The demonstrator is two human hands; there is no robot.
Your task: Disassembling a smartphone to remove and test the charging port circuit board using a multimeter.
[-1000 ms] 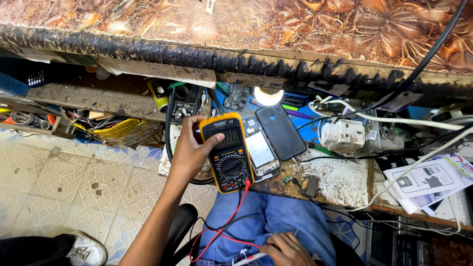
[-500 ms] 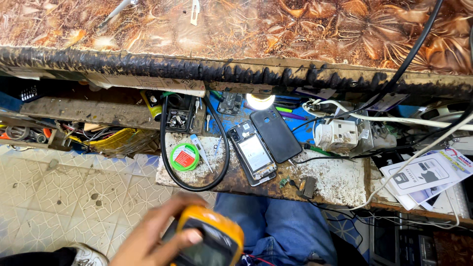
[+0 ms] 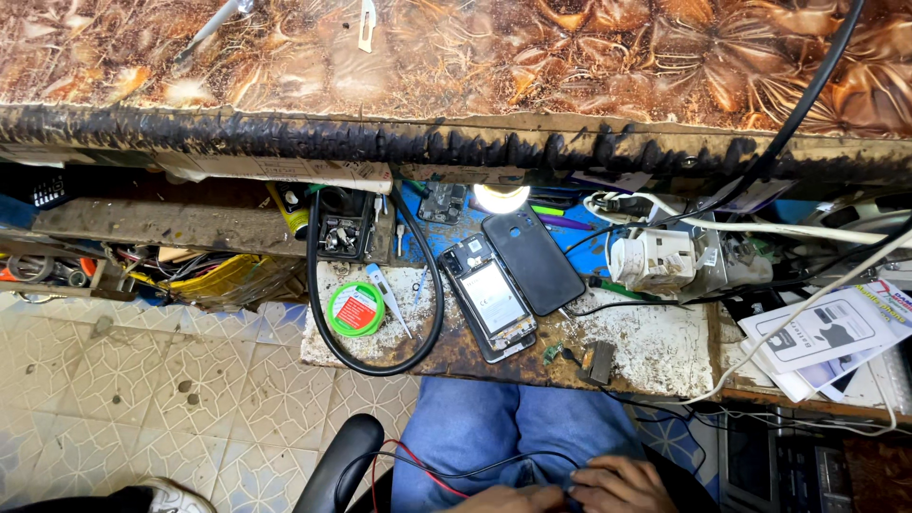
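Observation:
My right hand (image 3: 619, 483) and my left hand (image 3: 508, 500) meet low over my lap in blue jeans (image 3: 475, 427), at the bottom edge of the view. A black lead (image 3: 475, 469) and a red lead (image 3: 410, 465) run to them; my right fingers close on the black lead's end. My left hand is mostly cut off. On the bench above lie an opened phone (image 3: 492, 302) and its black back cover (image 3: 532, 261), side by side.
A green round reel (image 3: 355, 309) sits inside a black cable loop (image 3: 380, 347) with tweezers (image 3: 389, 299) beside it. A white plug adapter (image 3: 655, 258), a lit lamp (image 3: 501, 197), papers (image 3: 836, 332) and tangled wires crowd the right. A black chair arm (image 3: 337, 465) is at my left knee.
My left hand lifted the yellow multimeter off the bench and brought it down out of view. Both hands are now together at my lap on the leads.

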